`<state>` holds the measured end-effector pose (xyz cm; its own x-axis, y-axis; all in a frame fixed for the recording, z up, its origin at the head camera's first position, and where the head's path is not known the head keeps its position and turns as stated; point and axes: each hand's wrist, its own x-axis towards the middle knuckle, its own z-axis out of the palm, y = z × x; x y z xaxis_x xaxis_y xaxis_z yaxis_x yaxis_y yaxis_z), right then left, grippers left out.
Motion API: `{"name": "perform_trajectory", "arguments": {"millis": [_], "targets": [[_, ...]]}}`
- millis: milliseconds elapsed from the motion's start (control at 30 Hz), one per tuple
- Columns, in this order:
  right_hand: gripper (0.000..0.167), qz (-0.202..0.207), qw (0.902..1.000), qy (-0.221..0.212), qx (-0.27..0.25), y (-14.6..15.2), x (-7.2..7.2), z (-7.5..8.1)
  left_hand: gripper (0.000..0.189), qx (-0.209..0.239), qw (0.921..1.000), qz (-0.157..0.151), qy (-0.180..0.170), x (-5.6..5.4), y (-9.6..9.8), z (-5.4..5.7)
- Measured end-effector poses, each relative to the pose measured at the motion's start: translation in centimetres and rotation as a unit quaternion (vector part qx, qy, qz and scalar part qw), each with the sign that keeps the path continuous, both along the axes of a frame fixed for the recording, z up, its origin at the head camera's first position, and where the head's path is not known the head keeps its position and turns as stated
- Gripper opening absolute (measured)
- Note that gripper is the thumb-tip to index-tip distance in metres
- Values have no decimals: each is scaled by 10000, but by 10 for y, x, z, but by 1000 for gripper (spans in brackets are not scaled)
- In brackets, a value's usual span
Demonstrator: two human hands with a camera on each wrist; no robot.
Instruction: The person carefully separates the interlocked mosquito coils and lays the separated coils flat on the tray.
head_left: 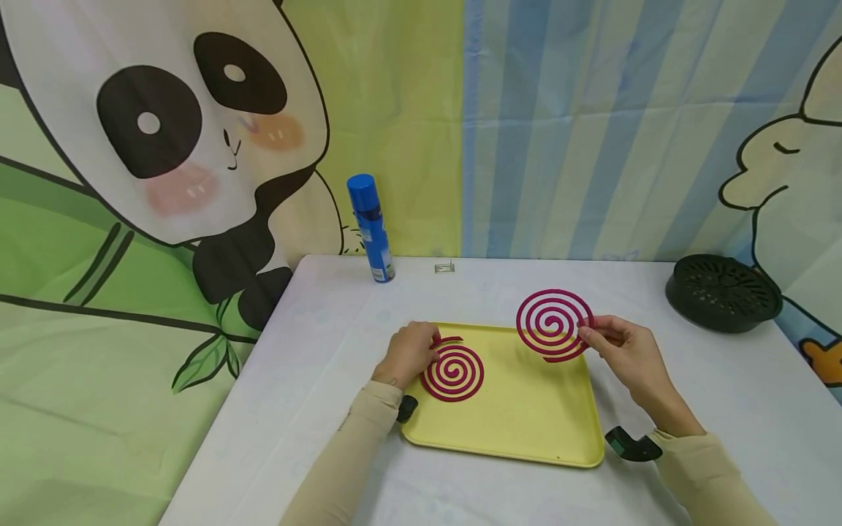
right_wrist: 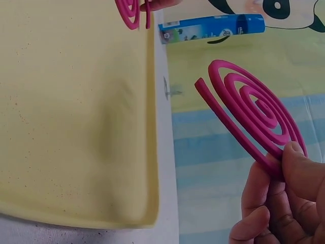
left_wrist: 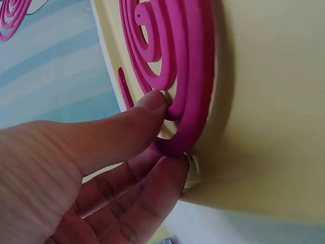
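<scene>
A magenta mosquito coil (head_left: 452,372) lies over the left part of a yellow tray (head_left: 506,438). Its outer edge is pinched by my left hand (head_left: 409,354), the thumb (left_wrist: 127,124) on one face and the fingertips underneath in the left wrist view. Up at the tray's far right corner, my right hand (head_left: 634,358) holds a second mosquito coil (head_left: 552,321) by its rim. The right wrist view shows this coil (right_wrist: 254,109) raised and tilted, gripped between thumb and fingers, its loose outer end pointing away from the hand.
At the back left of the white table (head_left: 316,329) stands a blue spray can (head_left: 373,234). A small metal piece (head_left: 444,268) lies near the back edge. To the far right sits a round black holder with a slotted lid (head_left: 723,292). Printed curtains (head_left: 395,109) hang behind.
</scene>
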<state>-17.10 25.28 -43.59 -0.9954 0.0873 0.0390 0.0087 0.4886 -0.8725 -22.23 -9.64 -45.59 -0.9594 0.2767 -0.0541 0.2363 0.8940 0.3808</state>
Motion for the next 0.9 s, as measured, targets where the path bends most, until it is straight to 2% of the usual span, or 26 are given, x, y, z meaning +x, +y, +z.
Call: {"name": "perform_trajectory", "arguments": {"millis": [200, 533, 700, 900], "targets": [[48, 24, 10000, 11, 43, 1, 1, 0, 23, -185, 9995, -37, 259, 2, 3, 1], [49, 279, 9988, -178, 361, 1, 2, -2, 26, -229, 9994, -60, 262, 3, 5, 4], [49, 507, 9971, -266, 496, 1, 1, -4, 28, 222, 9995, -176, 109, 7, 13, 16], [46, 770, 9946, -294, 637, -3, 1, -5, 29, 860, 9945, -602, -55, 16, 31, 29]]}}
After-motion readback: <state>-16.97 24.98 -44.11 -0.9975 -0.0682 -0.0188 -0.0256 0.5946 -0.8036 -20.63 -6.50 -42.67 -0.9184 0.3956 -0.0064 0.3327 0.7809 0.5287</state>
